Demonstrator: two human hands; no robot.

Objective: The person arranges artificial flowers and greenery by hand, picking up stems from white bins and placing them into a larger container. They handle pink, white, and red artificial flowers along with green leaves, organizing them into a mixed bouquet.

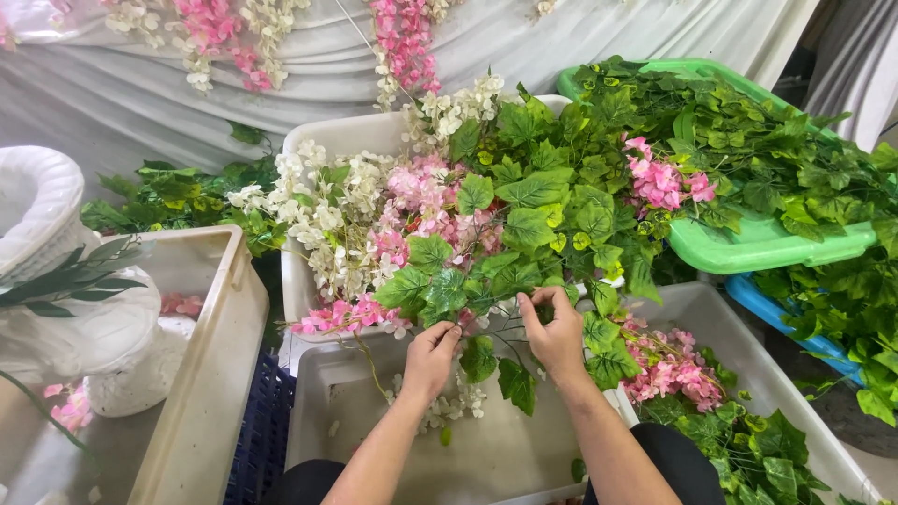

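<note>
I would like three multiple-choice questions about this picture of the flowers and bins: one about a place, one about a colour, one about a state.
1. Where is the white urn?
A. At the left side
B. Inside the green tub
C. Between the two hands

2. What colour is the tub that holds leafy vines at the upper right?
A. Red
B. Green
C. Black

3. What are the left hand and the right hand doing?
A. Resting flat on the floor
B. Both holding a pair of scissors
C. Both gripping stems of the leafy sprig

Answers:
1. A, the urn stands at the left edge, beside the beige bin.
2. B, its rim is bright green.
3. C, the fingers of both hands close on the thin stems above the grey bin.
</note>
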